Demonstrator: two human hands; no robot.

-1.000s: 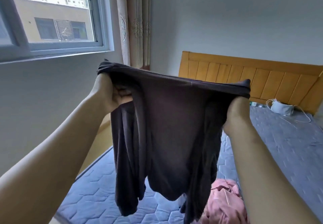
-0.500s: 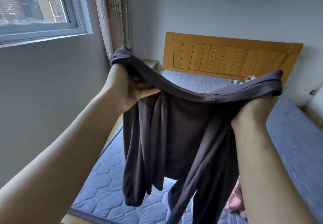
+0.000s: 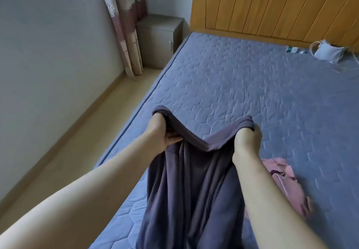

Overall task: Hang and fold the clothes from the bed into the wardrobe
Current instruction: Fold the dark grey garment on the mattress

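Observation:
A dark purple-grey garment (image 3: 192, 186) hangs from both of my hands over the near part of the bed (image 3: 242, 85). My left hand (image 3: 165, 132) grips one end of its top band, fingers curled into the cloth. The other end is gripped by my right hand (image 3: 246, 142). The band sags in a V between them, and the rest of the cloth drapes down toward me, out of the bottom of the view. A crumpled pink garment (image 3: 285, 182) lies on the blue quilted mattress just right of my right forearm. No wardrobe is in view.
A wooden headboard (image 3: 272, 9) stands at the far end of the bed. A grey pouch with a white cord (image 3: 328, 52) lies near it. A grey bedside cabinet (image 3: 159, 39) and a curtain (image 3: 126, 25) fill the far left corner. A strip of floor (image 3: 81, 147) runs along the left wall.
My hands have come down from chest height to just above the mattress, carrying the dark garment. The view tilted down, so the window is gone from sight.

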